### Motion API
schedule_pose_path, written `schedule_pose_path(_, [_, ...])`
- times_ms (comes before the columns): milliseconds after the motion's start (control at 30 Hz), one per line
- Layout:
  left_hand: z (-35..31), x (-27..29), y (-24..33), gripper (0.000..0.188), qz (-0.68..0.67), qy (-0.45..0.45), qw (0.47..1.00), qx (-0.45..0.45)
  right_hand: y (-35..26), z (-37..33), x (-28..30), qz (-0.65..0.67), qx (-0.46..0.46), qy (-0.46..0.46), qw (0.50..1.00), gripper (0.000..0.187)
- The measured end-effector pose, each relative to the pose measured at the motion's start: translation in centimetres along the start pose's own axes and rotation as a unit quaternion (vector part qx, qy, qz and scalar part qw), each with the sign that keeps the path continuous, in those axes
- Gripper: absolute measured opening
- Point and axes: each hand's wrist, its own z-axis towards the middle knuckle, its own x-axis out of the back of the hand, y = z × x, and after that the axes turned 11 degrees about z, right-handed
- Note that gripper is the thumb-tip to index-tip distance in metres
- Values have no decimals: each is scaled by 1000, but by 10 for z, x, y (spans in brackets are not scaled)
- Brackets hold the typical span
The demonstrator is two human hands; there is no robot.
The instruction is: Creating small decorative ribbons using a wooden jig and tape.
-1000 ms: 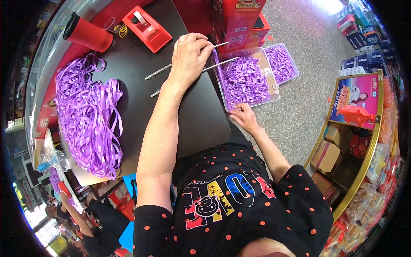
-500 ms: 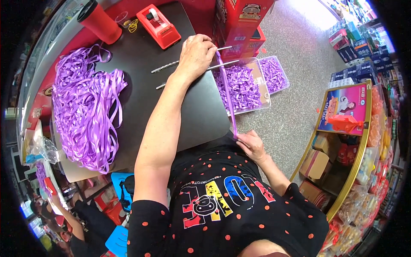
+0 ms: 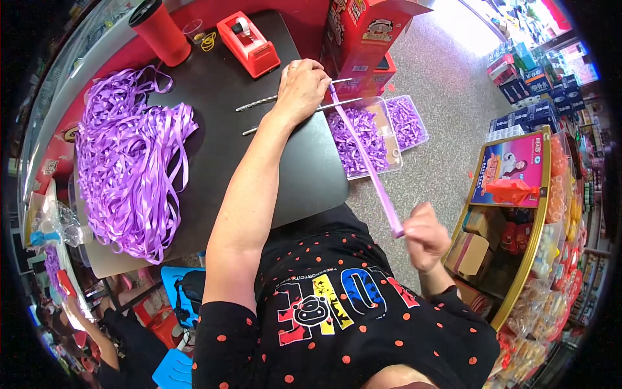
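Observation:
My left hand (image 3: 301, 91) is closed at the table's right edge, pressed over two thin metal rods (image 3: 339, 104) whose tips stick out past the edge. One rod has a twisted shank like a drill bit. From a rod near my left fingers, a purple ribbon (image 3: 366, 157) runs taut, slanting down to my right hand (image 3: 426, 240). That hand pinches the ribbon's lower end; its fingers are somewhat smeared by motion. A large heap of loose purple ribbon (image 3: 129, 175) lies on the left of the dark table (image 3: 304, 175).
Clear boxes of small purple ribbon pieces (image 3: 357, 139) stand beyond the table's right edge, by red cartons (image 3: 359, 39). A red tape dispenser (image 3: 249, 48) and red tumbler (image 3: 159, 32) stand at the back. A gold-framed display case (image 3: 512, 168) is at right; another person (image 3: 133, 337) is at lower left.
My right hand has moved right and toward me, drawing the ribbon out in a longer slant. My left hand stays over the rods; the whole view has shifted slightly.

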Motion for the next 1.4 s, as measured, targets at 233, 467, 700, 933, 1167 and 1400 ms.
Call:
schedule_pose_path(233, [2,-7,0,26,6,3,1000,-5,10,131,17,74,110,-44,990,36])
schedule_pose_path(467, [-2,-6,-6,21,8,19,1000,-1,123,304,-19,416,18,-90,905,45])
schedule_pose_path(700, [-3,0,-3,21,0,-8,1000,8,250,330,-35,239,-304,18,922,58])
schedule_pose_path(933, [-1,-2,5,21,8,17,999,33,340,277,-48,250,-385,33,888,63])
schedule_pose_path(1167, [10,-6,20,30,-46,55,997,-11,419,158,-39,314,-320,8,894,57])
schedule_pose_path(1400, [-6,2,0,27,-20,10,999,24,313,44,-52,137,-367,-36,920,46])
